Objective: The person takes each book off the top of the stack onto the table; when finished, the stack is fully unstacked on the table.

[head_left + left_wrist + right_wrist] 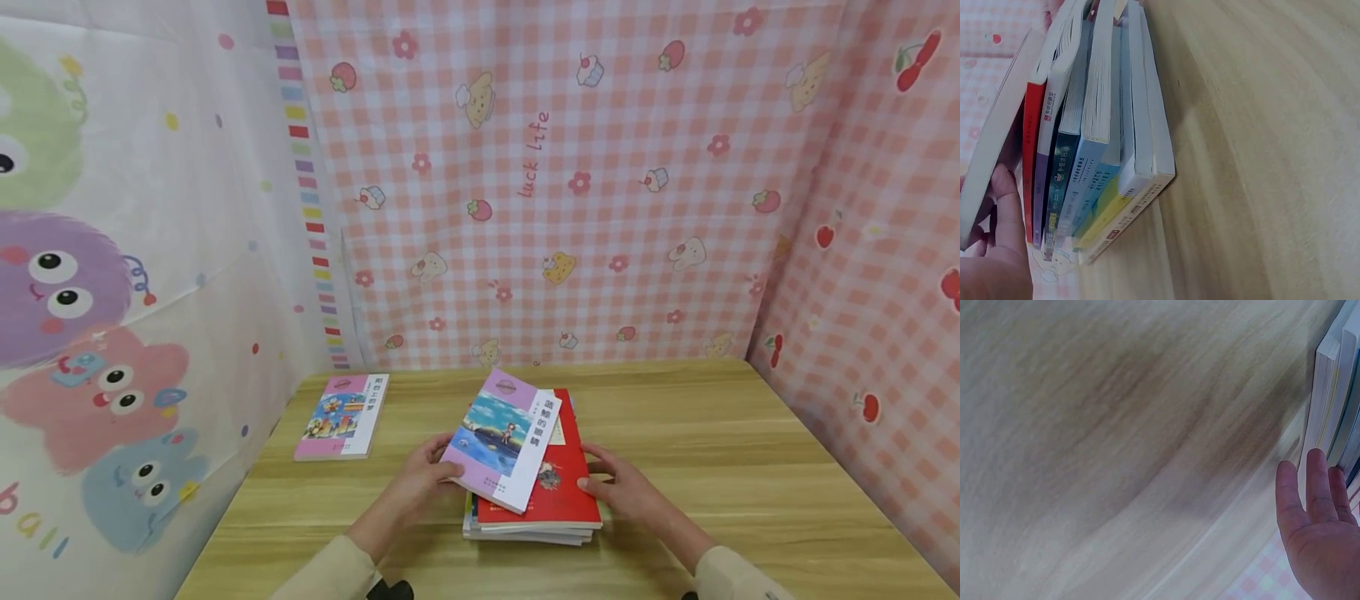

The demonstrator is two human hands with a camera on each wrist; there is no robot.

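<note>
My left hand [423,483] grips the lower left edge of a pink-and-white paperback book [491,442] with a sea picture on its cover. This book is tilted above a red-covered book [573,487], which tops a stack of several books. In the left wrist view the held book [994,128] stands apart from the stack at the spine end, with my thumb on its near side. My right hand [630,492] is at the stack's right side, thumb by the red cover's edge. Its fingers extend along the page edges [1325,387] in the right wrist view.
Another pink-and-white paperback [341,417] lies flat at the table's back left. The wood-grain table [690,433] extends to both sides of the stack. A pink checked cloth [555,233] hangs behind it, and a white cartoon-print cloth [225,275] hangs on the left.
</note>
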